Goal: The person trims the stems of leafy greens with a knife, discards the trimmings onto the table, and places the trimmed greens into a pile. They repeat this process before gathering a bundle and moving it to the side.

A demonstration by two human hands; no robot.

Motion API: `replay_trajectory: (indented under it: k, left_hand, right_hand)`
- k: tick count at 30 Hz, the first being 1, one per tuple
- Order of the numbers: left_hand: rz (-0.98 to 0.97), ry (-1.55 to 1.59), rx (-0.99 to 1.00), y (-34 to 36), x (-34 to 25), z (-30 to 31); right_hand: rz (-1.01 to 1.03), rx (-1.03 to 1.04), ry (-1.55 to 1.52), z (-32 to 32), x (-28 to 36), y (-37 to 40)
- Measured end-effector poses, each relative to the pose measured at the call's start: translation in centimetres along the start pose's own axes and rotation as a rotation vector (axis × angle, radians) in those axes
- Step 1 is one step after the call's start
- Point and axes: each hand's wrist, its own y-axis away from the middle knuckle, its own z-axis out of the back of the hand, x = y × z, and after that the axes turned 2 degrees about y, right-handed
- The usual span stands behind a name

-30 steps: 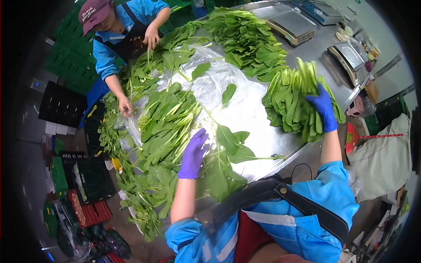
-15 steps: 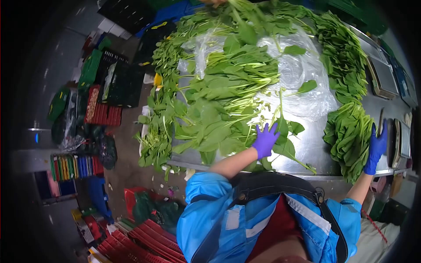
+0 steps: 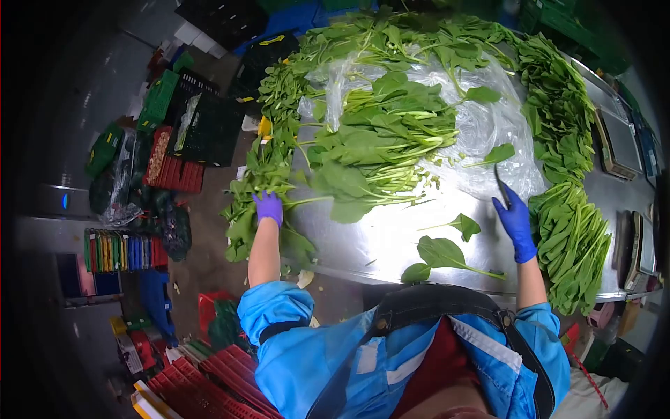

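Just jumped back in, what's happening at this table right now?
A person in a blue jacket works at a steel table heaped with leafy greens. The purple-gloved left hand grips greens hanging over the table's left edge. The blue-gloved right hand holds a dark knife beside a neat stack of greens.

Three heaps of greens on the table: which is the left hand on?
The left heap, spilling over the table edge: the left hand sits on it. The middle heap lies on plastic; the right heap is by the right hand, holding a knife.
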Motion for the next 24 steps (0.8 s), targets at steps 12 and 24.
replay_trajectory:
  k: [12,24]
  left_hand:
    - [-0.502,0.363,-0.649,-7.7,-18.9,23.7]
    - [-0.618,0.57,-0.358,3.0,-12.3,15.8]
  right_hand:
    - [-0.041,0.209,-0.163,-4.8,2.3,0.6]
    - [-0.378,0.257,-0.205,-4.2,-0.7,4.0]
